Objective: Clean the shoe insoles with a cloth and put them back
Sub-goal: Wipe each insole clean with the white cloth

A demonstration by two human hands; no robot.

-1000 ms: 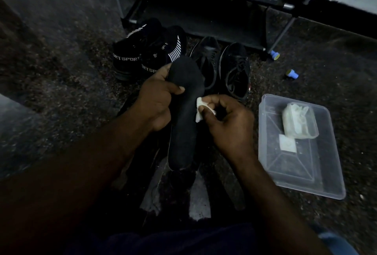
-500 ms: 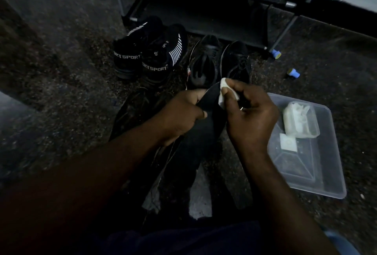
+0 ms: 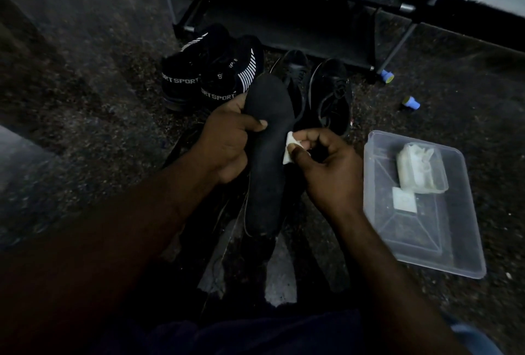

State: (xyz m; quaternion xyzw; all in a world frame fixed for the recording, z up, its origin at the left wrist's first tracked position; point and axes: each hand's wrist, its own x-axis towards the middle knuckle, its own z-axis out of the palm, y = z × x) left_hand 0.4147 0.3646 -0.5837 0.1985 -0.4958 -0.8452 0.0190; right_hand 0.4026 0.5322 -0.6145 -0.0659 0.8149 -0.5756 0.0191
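Note:
A long black insole (image 3: 268, 156) stands nearly upright in the middle of the view, toe end up. My left hand (image 3: 227, 141) grips its left edge, thumb across the face. My right hand (image 3: 324, 167) pinches a small white cloth (image 3: 291, 147) against the insole's right edge at mid length. Behind stand two plain black shoes (image 3: 329, 93) and a pair of black sneakers (image 3: 213, 76) with white "SPORT" lettering. Dark shoes lie on the floor under my hands, hard to make out.
A clear plastic tub (image 3: 426, 258) sits on the floor at the right, holding a small clear box (image 3: 420, 168) and a white square packet (image 3: 403, 202). Two blue caps (image 3: 410, 103) lie near the black shoe rack (image 3: 284, 14) at the back.
Half a second ago the insole was tilted lower to the right with the cloth at its top end. Now the insole is raised upright again and the cloth is at its right edge, mid length.

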